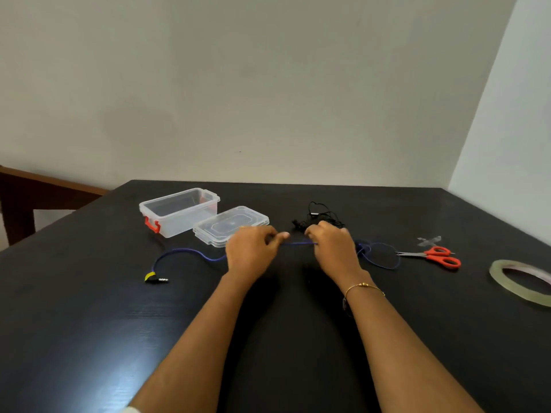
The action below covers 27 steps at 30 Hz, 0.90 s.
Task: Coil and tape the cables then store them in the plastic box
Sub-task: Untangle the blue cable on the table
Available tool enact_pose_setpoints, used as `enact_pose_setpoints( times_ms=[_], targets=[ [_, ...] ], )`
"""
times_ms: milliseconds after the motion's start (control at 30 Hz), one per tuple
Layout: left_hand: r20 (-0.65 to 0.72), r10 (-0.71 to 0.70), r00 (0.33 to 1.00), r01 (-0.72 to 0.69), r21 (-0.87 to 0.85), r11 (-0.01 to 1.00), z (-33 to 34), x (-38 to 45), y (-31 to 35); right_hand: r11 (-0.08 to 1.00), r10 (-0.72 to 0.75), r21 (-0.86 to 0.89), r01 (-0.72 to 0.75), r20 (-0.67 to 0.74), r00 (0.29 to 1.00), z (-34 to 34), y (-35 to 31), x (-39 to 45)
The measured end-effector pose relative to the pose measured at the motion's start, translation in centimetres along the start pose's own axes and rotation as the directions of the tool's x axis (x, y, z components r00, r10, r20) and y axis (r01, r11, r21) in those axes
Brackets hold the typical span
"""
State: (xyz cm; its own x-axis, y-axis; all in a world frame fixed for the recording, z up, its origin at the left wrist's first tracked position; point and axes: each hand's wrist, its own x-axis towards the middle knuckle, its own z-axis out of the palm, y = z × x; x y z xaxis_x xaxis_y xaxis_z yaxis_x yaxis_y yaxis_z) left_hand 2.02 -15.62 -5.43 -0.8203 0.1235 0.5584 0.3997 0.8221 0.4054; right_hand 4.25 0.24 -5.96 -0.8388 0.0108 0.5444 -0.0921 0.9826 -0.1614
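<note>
A blue cable lies across the dark table, its yellow-banded jack plug at the left end and a loose loop at the right. My left hand and my right hand each pinch the cable, and a short taut stretch runs between them. A tangled black cable lies just behind my right hand. The clear plastic box with red latches stands open at the back left, its clear lid beside it. A roll of clear tape lies at the right edge.
Red-handled scissors lie to the right of the blue loop, with a small strip of tape stuck on the table behind them. A wooden frame stands beyond the table's left corner. Walls close the back and right.
</note>
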Motion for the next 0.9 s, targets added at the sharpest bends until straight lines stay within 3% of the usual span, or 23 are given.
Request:
enact_pose_setpoints(
  times_ms=[167, 300, 400, 500, 533, 633, 767, 900],
  targets=[
    [-0.03, -0.141, 0.99, 0.144, 0.148, 0.978, -0.2, 0.2, -3.0, 0.964, 0.211, -0.157, -0.213, -0.028, 0.977, -0.5, 2.1, -0.5],
    [0.055, -0.145, 0.988, 0.121, 0.307, 0.944, 0.1, 0.1, -4.8, 0.939, 0.308, -0.148, -0.311, -0.045, 0.95, -0.8, 2.7, -0.8],
    [0.068, -0.016, 0.998, -0.009, 0.351, 0.936, 0.2, 0.2, -4.0, 0.974, 0.2, -0.102, -0.202, -0.03, 0.979, -0.6, 1.8, -0.9],
    [-0.175, 0.194, 0.965, -0.179, 0.096, 0.979, 0.4, 0.2, -1.5, 0.997, 0.071, -0.026, -0.073, -0.055, 0.996, -0.3, 0.4, -0.7],
    [-0.182, 0.214, 0.96, -0.222, -0.025, 0.975, 0.2, -0.1, -0.3, 0.999, 0.049, -0.006, -0.049, -0.079, 0.996, -0.3, 0.1, -0.6],
    [-0.013, 0.276, 0.961, -0.272, -0.232, 0.934, 0.6, -1.3, 2.2, 0.998, -0.018, 0.055, 0.024, -0.115, 0.993, -0.3, -0.6, -0.5],
    [0.083, 0.288, 0.954, -0.261, -0.244, 0.934, 1.6, -1.3, 2.5, 0.984, -0.15, 0.069, 0.163, -0.16, 0.976, -0.3, -1.4, -0.7],
    [-0.025, 0.295, 0.955, -0.296, -0.097, 0.95, 1.7, -0.4, 1.4, 0.99, -0.124, 0.044, 0.133, -0.167, 0.978, 0.1, -0.8, -0.4]
  ],
)
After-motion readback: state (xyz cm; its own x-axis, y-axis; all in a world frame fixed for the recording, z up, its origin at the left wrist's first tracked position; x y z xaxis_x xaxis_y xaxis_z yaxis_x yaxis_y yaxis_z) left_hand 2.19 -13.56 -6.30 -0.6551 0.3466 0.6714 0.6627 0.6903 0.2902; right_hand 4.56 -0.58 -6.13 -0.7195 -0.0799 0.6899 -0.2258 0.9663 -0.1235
